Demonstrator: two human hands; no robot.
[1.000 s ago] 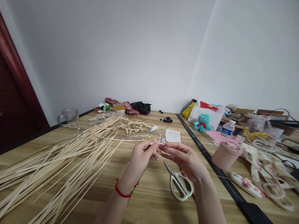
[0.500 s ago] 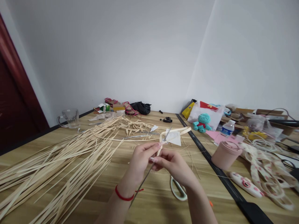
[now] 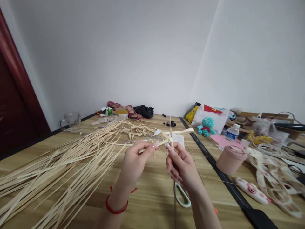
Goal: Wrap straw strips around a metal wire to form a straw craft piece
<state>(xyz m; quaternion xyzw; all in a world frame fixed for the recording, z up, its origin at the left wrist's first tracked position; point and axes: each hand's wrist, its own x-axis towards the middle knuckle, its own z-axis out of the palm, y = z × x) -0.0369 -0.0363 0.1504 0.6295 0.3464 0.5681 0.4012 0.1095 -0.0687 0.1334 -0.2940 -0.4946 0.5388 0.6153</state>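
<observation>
My left hand is closed in a pinch on one end of a flat pale straw strip. My right hand has thumb and fingers closed around a thin grey metal wire, which stands nearly upright, and around the strip where it bends against the wire. Another length of pale strip reaches out to the right beyond the wire. Below my right hand lie scissors, with one white handle loop showing; their blades are hidden.
Long straw strips cover the left of the table, with braided pieces behind. A glass mug stands far left. On the right are a pink roll, a water bottle, a turquoise crocheted doll and patterned ribbon.
My hands have moved apart, the left one leftward with a strip end drawn out. The wire has swung from slanting to nearly upright in my right hand.
</observation>
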